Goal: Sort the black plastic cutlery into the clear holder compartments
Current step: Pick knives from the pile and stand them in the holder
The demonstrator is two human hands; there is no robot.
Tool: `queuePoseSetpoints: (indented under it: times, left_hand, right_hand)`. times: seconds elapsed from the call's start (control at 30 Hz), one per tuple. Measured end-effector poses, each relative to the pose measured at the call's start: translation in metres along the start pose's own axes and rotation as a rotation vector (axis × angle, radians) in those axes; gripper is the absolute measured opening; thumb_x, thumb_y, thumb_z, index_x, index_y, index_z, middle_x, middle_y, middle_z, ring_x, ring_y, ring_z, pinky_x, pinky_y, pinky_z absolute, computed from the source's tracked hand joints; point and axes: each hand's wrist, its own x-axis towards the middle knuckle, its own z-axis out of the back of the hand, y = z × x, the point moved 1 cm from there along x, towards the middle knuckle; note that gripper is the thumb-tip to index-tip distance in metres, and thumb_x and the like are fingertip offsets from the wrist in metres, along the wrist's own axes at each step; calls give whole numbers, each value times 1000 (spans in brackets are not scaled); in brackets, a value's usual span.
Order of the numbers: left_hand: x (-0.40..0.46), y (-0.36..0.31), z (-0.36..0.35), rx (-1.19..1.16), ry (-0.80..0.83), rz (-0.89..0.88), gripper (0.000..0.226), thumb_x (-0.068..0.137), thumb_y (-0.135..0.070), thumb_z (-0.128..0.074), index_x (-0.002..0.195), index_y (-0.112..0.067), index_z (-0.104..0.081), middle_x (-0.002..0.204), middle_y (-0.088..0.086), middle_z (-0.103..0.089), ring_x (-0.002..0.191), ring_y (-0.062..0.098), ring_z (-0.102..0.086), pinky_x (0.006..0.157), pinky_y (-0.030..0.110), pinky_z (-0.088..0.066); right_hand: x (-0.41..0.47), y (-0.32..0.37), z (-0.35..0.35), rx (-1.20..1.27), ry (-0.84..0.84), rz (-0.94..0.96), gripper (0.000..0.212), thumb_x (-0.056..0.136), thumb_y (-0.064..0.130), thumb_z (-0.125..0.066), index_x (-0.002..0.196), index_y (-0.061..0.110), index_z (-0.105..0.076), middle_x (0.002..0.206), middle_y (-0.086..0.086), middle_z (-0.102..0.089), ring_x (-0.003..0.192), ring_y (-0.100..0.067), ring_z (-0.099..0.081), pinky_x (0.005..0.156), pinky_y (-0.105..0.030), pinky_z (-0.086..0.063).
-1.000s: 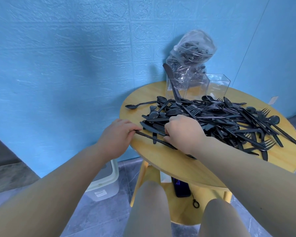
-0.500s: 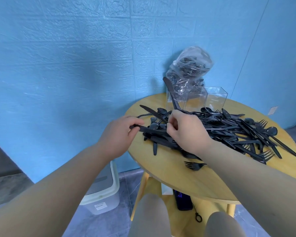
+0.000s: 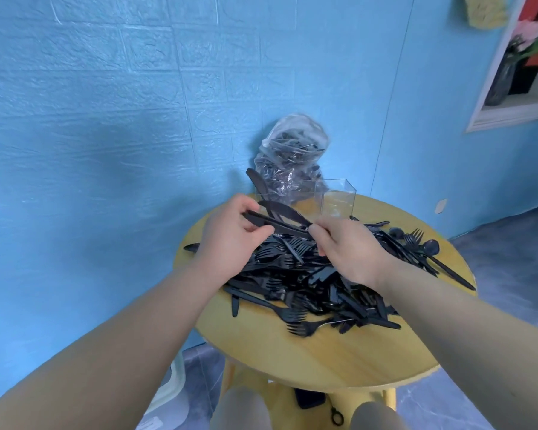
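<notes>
A heap of black plastic forks, knives and spoons (image 3: 317,283) covers the round wooden table (image 3: 339,355). My left hand (image 3: 230,240) grips the handle ends of a few black knives (image 3: 280,217), lifted above the heap. My right hand (image 3: 348,246) pinches the other end of those knives between thumb and fingers. The clear holder (image 3: 336,197) stands at the table's far edge by the wall, with one black knife (image 3: 257,181) upright in its left compartment.
A clear plastic bag (image 3: 292,153) with more black cutlery leans on the blue wall behind the holder. My knees show below the table's near edge. A white bin stands on the floor at lower left. A shelf with a vase is at upper right.
Both hands lifted the knives off the table and carried them up and toward the holder. The camera view tilted upward, so the table sits lower in the frame.
</notes>
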Motion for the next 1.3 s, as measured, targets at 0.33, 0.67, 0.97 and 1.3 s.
queuePoseSetpoints:
  times: [0.33,0.67,0.97,1.3]
  left_hand:
    - [15,-2,-6,-329,84,224,3,89,-23,-65,87,-25,-66,88,-3,-71,85,9,-69,80,25,-56]
    - [16,-2,-7,-203,32,157,18,83,-16,-71,81,-34,-66,92,-13,-67,79,11,-69,87,37,-55]
    - [16,-2,-7,-175,17,68,26,83,-10,-70,84,-35,-63,85,-15,-65,76,3,-61,77,20,-51]
    - [18,-8,-5,-181,53,99,22,83,-13,-70,97,-30,-69,89,-21,-64,80,-7,-60,73,10,-45]
  right_hand:
    - [2,-19,-3,-149,-120,72,24,102,30,-36,79,28,-43,55,10,-41,52,-12,-40,52,-30,-31]
    - [6,-26,-5,-20,-26,28,26,102,27,-36,90,19,-58,69,3,-57,69,-18,-55,66,-32,-45]
    - [13,-21,-4,-45,166,-25,29,103,26,-31,91,10,-52,84,-7,-65,60,-10,-44,59,-26,-36]
    - [16,-21,-4,-298,52,28,29,103,28,-29,99,11,-52,66,-3,-54,65,-28,-53,62,-38,-44]
